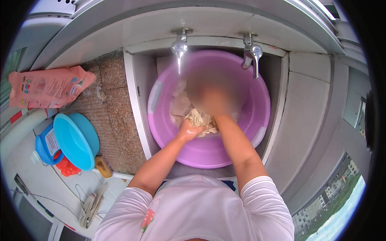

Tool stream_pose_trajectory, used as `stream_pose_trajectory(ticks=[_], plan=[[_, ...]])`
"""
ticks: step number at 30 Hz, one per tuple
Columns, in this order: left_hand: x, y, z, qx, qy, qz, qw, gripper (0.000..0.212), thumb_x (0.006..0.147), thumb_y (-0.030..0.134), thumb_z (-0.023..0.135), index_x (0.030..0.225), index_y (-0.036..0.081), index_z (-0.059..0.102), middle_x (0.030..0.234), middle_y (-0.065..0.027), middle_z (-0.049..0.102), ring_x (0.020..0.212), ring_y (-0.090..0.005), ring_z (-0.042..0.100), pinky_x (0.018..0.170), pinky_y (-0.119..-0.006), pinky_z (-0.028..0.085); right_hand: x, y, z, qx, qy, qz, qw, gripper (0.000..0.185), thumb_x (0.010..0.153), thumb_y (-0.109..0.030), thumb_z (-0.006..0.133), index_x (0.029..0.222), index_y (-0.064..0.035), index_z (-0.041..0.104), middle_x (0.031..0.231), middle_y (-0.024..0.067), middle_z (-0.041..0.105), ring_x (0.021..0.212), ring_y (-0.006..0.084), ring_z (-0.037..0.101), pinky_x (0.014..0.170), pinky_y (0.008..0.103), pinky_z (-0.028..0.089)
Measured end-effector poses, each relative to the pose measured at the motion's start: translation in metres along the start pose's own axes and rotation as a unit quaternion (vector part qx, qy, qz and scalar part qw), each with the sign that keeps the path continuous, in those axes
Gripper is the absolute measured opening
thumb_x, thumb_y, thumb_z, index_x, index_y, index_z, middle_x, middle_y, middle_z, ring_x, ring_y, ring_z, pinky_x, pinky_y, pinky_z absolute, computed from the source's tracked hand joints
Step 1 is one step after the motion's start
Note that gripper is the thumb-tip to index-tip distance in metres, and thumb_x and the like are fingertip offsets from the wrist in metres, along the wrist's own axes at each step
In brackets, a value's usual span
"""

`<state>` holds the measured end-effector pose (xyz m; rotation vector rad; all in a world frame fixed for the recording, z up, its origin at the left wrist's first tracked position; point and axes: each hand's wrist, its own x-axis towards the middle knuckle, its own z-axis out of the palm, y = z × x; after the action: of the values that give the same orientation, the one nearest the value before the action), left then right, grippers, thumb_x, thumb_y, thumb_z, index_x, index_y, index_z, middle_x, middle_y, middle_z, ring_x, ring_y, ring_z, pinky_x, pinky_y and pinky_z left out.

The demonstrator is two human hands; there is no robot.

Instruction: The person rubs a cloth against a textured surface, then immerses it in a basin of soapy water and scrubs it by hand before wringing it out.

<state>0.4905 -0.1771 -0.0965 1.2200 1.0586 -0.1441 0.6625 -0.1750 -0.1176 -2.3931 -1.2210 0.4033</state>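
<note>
A large purple plastic basin (203,158) stands in a sink below two metal taps. My left hand (190,131), wet, grips a bunched cream fabric with a ribbed or lacy edge (196,118) inside the basin. My right forearm reaches over the same fabric, but a blurred patch covers the right hand, so its fingers and grip are hidden. Paler wet cloth (181,104) lies in the basin to the left of the blur. The left tap (180,48) hangs over the basin's back rim, and the right tap (251,52) is at its back right.
On the left is a ribbed stone washboard surface (117,120) with a pink printed bag (51,87) on it. A blue basin (72,144), a blue bottle (45,144), a red plastic bag (68,166) and a scrubbing brush (103,166) are nearer. The sink's white rim (137,105) surrounds the purple basin.
</note>
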Motion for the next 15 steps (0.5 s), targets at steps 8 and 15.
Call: stream_pose_trajectory(ticks=[8,15], plan=[[-0.009,0.020,-0.013,0.414,0.122,-0.030,0.902,0.109,0.059,0.033,0.086,0.144,0.002,0.027,0.145,-0.0231,0.030,0.135,-0.0376,0.030,0.108,-0.040,0.031,-0.011,0.067,0.033,0.095,-0.113,0.258,0.955,0.045,0.074,-0.040,0.069,0.112,-0.0172,0.066,0.135,0.0129,0.046,0.121,0.0368,0.045,0.100,0.0445,0.037],[0.043,-0.040,0.007,0.400,0.016,-0.084,0.913,0.111,0.066,0.037,0.081,0.151,0.017,0.013,0.156,-0.0143,0.013,0.143,-0.0343,0.012,0.114,-0.054,0.013,-0.115,-0.030,0.045,0.153,-0.120,-0.048,0.980,0.020,0.074,-0.027,0.065,0.087,-0.0118,0.066,0.093,0.0084,0.064,0.087,0.0317,0.061,0.070,0.0404,0.051]])
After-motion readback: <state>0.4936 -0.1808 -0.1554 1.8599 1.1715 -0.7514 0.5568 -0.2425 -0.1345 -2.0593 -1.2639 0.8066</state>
